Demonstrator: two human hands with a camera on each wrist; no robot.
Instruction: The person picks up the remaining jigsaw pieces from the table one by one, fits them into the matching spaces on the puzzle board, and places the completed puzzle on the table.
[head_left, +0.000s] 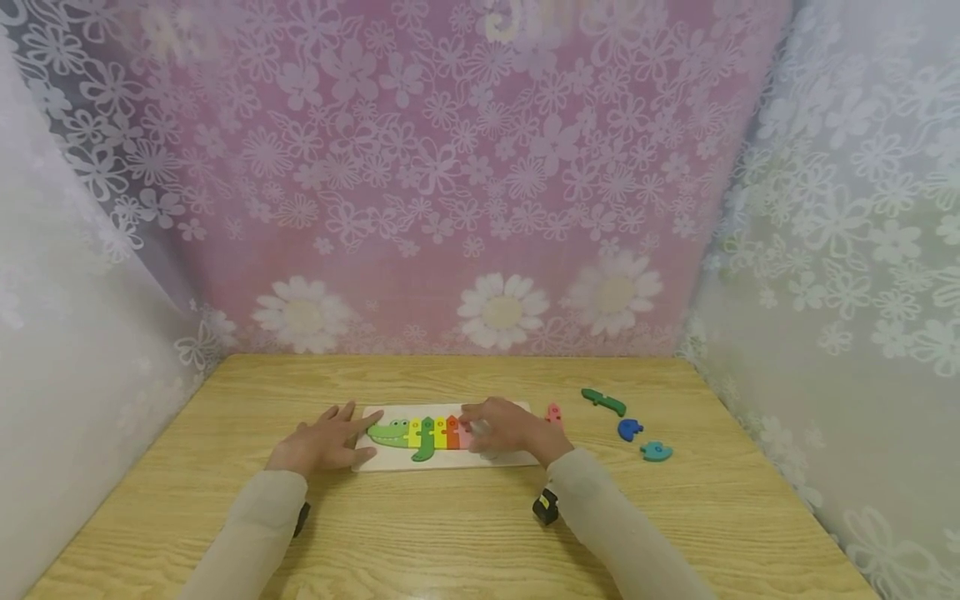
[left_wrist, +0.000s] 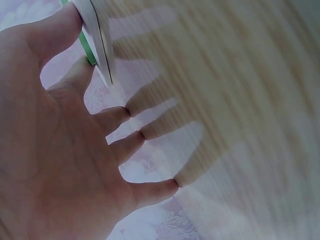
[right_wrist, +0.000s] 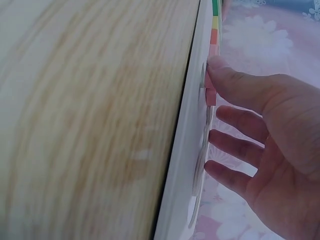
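A pale wooden puzzle board (head_left: 459, 461) lies on the table, with a green crocodile head (head_left: 390, 435) and yellow, green, orange and red body pieces set in a row. My left hand (head_left: 322, 442) is spread, its thumb and index finger on the board's left end and the other fingertips on the table, as the left wrist view (left_wrist: 75, 135) shows. Over the right half, my right hand (head_left: 506, 425) pinches a pink puzzle piece (right_wrist: 212, 82) at the end of the row. In the right wrist view its thumb presses the near side; the index finger is mostly hidden.
Right of the board lie another pink piece (head_left: 554, 412), partly behind my right wrist, a long dark green piece (head_left: 603, 402), a blue piece (head_left: 628, 430) and a teal piece (head_left: 657, 452). Flowered curtains (head_left: 495, 208) border the wooden table (head_left: 405, 533) at the back and sides.
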